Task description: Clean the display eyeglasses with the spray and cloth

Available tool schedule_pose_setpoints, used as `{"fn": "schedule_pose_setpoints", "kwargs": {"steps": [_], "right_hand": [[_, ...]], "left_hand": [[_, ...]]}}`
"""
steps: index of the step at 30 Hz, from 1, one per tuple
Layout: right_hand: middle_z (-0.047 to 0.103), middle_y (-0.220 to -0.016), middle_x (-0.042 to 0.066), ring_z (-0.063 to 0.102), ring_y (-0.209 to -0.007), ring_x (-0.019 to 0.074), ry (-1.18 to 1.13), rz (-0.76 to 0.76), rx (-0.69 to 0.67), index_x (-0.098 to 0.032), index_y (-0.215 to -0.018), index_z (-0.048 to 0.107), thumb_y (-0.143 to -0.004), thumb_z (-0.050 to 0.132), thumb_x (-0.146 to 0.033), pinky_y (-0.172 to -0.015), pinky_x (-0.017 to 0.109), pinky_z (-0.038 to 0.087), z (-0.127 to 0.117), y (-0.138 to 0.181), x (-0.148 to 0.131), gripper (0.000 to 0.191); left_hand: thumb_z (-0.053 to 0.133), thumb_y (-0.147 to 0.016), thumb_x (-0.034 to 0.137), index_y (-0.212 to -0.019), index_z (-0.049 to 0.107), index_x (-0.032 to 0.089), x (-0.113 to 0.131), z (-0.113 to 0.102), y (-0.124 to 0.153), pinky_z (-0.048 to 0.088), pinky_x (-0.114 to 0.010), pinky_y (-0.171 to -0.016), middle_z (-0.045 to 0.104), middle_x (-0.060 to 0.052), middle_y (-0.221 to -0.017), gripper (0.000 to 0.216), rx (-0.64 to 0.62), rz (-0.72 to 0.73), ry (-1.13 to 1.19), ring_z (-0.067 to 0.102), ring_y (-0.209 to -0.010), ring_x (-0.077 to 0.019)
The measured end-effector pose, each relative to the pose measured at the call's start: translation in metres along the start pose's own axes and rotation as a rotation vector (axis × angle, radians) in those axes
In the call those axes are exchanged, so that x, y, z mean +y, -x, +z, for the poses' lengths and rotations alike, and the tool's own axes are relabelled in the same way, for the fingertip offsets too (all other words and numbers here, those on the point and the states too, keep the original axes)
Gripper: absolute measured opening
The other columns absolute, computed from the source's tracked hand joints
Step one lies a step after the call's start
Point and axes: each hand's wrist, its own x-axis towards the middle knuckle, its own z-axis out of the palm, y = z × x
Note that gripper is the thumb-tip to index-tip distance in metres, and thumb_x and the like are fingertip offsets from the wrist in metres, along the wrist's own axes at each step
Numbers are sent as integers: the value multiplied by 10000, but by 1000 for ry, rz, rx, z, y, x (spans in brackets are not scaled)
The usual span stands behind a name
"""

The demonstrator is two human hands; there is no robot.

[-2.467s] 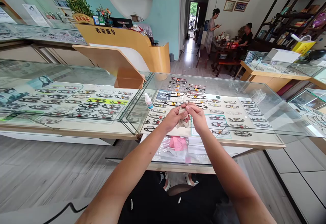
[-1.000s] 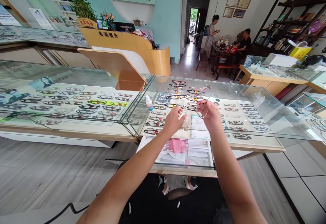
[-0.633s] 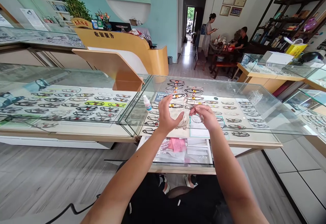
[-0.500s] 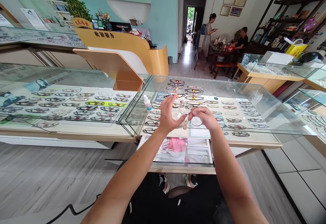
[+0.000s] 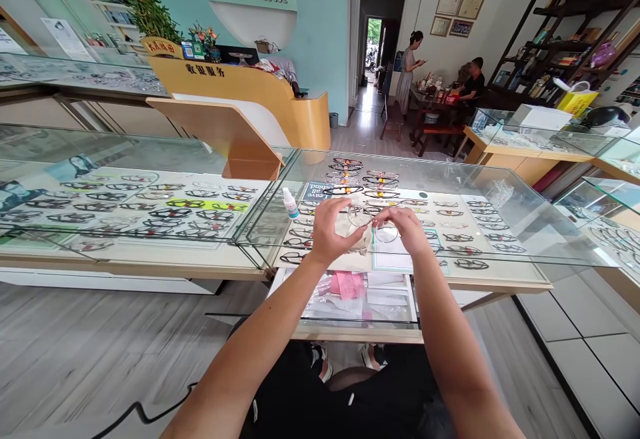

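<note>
Over the glass display case I hold a pair of thin-rimmed eyeglasses with both hands. My left hand curves around the lens on the left, its thumb at the lower rim and its index finger near the top. With its fingertips, my right hand pinches the frame near the bridge, and the other round lens hangs below those fingers. A crumpled beige cloth shows beneath the eyeglasses, partly hidden by my left hand. On the glass to the left stands a small white spray bottle.
Several spectacle frames lie in rows inside the case. An open drawer below my forearms holds plastic bags and a pink packet. A wooden-backed mirror stand is at the left. Two people are in the background.
The eyeglasses have tilted slightly, and my left index fingertip has lowered towards the rim. Both hands keep hold of them. The camera view has shifted a little.
</note>
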Motion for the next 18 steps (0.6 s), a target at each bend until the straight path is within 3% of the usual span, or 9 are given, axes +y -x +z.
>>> {"fn": "schedule_pose_setpoints", "kwargs": {"steps": [3,5,8,11,18], "right_hand": [[802,-993,90,722,-943,268,192,-180,320,-225,-1005,801,-1034,497,-549,-852,424,567,4,1,2,445],[785,-1131,100,714,-1013,277,351,-298,461,-240,-1179,749,-1016,547,-535,-886,438,568,11,3,2,393],[736,-1280,125,700,-1095,295,521,-416,452,-253,-1398,625,-951,691,-509,-931,465,572,26,7,3,520],[719,-1309,148,693,-1161,315,610,-405,415,-244,-1471,555,-918,776,-489,-967,491,582,41,8,7,644],[734,-1155,114,679,-1078,300,685,-365,493,-241,-1341,624,-977,728,-512,-954,488,571,51,7,11,465]], "left_hand": [[835,-889,425,-1359,608,210,-3,0,0,570,-491,-1044,724,-139,-1257,564,137,-45,13,692,-1197,-299],[842,-890,406,-1362,606,200,-6,0,0,576,-469,-1017,710,-140,-1254,566,214,-86,7,683,-1190,-291],[846,-887,425,-1366,594,193,-9,-1,0,580,-446,-979,687,-142,-1259,589,278,-132,-13,669,-1186,-285],[825,-893,485,-1360,575,193,-10,0,1,579,-446,-961,661,-138,-1249,605,290,-181,-38,666,-1156,-281],[829,-890,518,-1369,572,196,-11,2,4,567,-430,-953,633,-127,-1248,632,286,-218,-44,651,-1105,-260]]}}
